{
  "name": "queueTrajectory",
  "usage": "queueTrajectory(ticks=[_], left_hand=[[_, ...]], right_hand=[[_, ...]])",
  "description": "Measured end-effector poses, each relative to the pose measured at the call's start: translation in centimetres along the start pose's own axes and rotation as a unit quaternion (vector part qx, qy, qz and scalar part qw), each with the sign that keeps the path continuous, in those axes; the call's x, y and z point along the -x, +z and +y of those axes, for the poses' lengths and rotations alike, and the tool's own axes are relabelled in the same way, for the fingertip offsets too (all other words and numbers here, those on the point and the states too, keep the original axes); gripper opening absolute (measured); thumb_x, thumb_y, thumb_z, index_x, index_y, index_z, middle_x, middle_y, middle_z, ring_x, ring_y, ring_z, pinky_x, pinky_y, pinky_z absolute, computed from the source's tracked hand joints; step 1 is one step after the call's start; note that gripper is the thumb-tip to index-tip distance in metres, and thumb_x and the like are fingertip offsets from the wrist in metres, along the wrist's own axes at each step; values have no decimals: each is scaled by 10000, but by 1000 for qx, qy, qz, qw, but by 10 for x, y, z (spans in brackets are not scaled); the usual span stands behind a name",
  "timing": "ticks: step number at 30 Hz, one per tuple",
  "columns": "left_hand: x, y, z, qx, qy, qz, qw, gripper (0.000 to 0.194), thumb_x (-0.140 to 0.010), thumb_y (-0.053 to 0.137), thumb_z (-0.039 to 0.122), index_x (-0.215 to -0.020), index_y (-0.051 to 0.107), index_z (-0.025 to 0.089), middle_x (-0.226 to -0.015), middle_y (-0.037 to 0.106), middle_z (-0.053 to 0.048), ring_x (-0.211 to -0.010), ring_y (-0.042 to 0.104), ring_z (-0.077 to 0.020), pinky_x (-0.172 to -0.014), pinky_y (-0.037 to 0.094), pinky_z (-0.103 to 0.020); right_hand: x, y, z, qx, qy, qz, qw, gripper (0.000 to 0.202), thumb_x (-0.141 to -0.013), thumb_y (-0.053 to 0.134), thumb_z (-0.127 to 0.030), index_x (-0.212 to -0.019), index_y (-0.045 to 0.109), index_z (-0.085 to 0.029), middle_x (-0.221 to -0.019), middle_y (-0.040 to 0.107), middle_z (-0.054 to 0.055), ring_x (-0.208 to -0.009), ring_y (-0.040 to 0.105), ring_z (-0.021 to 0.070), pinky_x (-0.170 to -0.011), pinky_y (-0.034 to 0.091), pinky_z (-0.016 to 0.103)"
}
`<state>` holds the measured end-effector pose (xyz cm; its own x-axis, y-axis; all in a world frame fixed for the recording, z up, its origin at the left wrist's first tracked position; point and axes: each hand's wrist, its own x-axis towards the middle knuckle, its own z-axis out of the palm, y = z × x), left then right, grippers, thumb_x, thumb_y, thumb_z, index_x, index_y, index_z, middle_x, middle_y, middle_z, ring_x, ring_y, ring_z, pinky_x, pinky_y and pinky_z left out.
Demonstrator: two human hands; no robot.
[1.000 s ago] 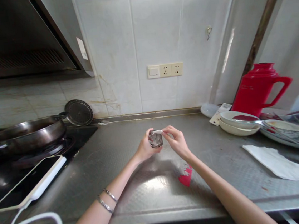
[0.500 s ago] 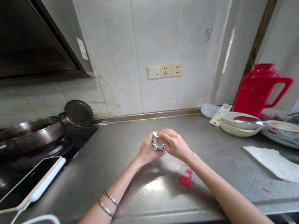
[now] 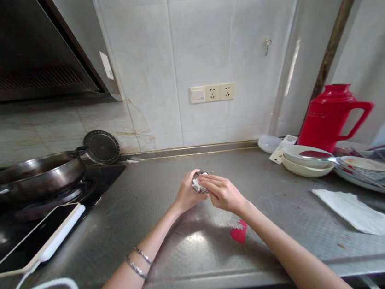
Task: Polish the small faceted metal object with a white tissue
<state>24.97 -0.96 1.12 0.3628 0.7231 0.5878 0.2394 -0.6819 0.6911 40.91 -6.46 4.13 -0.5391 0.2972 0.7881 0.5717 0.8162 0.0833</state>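
Note:
Over the middle of the counter, my left hand [image 3: 186, 195] is closed round a small, round, shiny glass [image 3: 196, 189] whose open top faces me. The fingers of my right hand [image 3: 226, 194] are pressed together on a piece of white tissue [image 3: 201, 178] at the mouth of this glass. Most of the glass's side is hidden by my left hand, and my right fingers cover part of the tissue.
A steel pan [image 3: 39, 173] sits on the stove at left, near a phone [image 3: 33, 241] with a white cable. At right are a red thermos [image 3: 328, 117], stacked bowls [image 3: 308, 166], plates and a white paper towel [image 3: 358, 213]. A red patch [image 3: 239, 233] marks the counter [image 3: 178, 266].
My right hand has shifted from the far rim of the glass to over its mouth, bringing the tissue with it. My left hand keeps its hold, almost unmoved.

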Motion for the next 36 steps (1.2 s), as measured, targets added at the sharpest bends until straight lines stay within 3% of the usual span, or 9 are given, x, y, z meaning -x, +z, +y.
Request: queueTrajectory(ticks=[4,7,12,16,19,29,33,36], left_hand=[[-3,0,-8,65,-39,33,997,599,-645,722,236,-1186,473,176,-1033,625,-59,-895,600,-182,-854,468,-324],[-6,-2,-8,95,-47,35,994,643,-620,750,248,-1188,460,170,-1025,623,-60,-881,595,-175,-828,468,-304],[-5,-1,8,94,-44,12,995,683,-579,788,277,-1176,475,173,-1084,613,-78,-946,578,-191,-755,469,-261],[0,3,18,96,-40,-21,994,729,-560,797,261,-1209,479,163,-1075,617,-78,-885,581,-174,-703,468,-241],[2,5,19,100,-39,-38,993,710,-574,785,262,-1209,485,154,-1038,628,-69,-833,584,-159,-662,468,-229],[-4,6,7,107,-54,21,993,657,-560,788,241,-1146,509,141,-1016,652,-71,-874,611,-173,-778,493,-273],[-6,8,2,164,-93,39,981,642,-555,779,247,-1124,500,139,-970,648,-65,-736,608,-137,-593,500,-223],[-7,6,4,199,-131,20,971,617,-577,766,297,-1103,488,132,-866,632,-38,-549,540,-92,-392,414,-181]], right_hand=[[-1,4,-9,-33,-48,-23,998,419,-831,381,-12,-1135,614,-182,-1079,703,103,-1132,604,212,-934,539,384],[-1,7,-7,-44,-42,32,998,423,-850,388,-11,-1190,583,-170,-1122,686,115,-1144,596,215,-924,544,393],[1,3,10,-31,114,174,978,340,-899,428,-82,-1143,621,-218,-1086,697,103,-1045,648,221,-883,552,396],[0,2,13,-54,209,164,963,253,-900,473,-152,-1047,672,-204,-1014,726,93,-925,693,216,-804,573,345],[0,3,10,-84,227,138,961,243,-892,482,-160,-1016,685,-208,-979,740,71,-876,710,204,-771,581,309],[0,4,2,-43,95,106,989,339,-893,434,-95,-1161,605,-213,-1131,687,101,-1091,634,209,-900,560,365],[-2,4,-1,-16,50,104,993,373,-875,436,-59,-1193,581,-189,-1114,693,113,-1108,625,225,-910,560,381],[-1,5,-3,-20,29,93,995,393,-872,433,-48,-1213,567,-190,-1108,695,109,-1136,606,223,-932,549,386]])
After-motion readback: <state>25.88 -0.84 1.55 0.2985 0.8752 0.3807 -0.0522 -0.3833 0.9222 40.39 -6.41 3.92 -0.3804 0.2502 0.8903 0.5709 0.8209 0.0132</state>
